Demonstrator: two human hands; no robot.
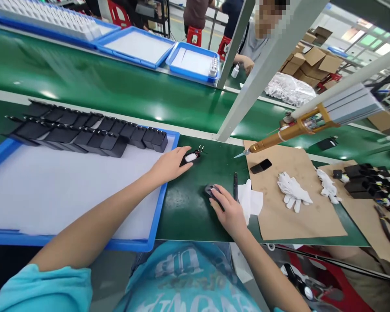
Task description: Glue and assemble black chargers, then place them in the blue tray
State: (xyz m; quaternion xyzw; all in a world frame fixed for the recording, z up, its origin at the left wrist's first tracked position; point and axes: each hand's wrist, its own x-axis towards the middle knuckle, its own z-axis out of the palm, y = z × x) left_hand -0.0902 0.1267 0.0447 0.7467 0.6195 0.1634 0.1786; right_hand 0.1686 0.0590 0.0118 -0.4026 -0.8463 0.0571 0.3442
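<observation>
My left hand (172,167) is closed around a black plug adapter (191,157) beside the tray's right edge. Metal pins stick out at the adapter's far end, and a white part shows inside its open side. Lower and to the right, my right hand (228,210) grips a small dark piece (210,189), which looks like a black casing; the fingers cover most of it. Just right of that hand lie a thin black stick-like tool (235,185) and a white tissue (251,203). Several black adapters (113,145) stand in rows in the blue tray (160,208) on the left.
An amber glue dispenser (273,141) slants over the bench, its nozzle pointing left. Brown paper (315,221) holds a black case (261,166) and white gloves (292,190). Pliers (385,223) lie far right. A metal post (240,104) rises behind; a co-worker's hand (246,64) is beyond.
</observation>
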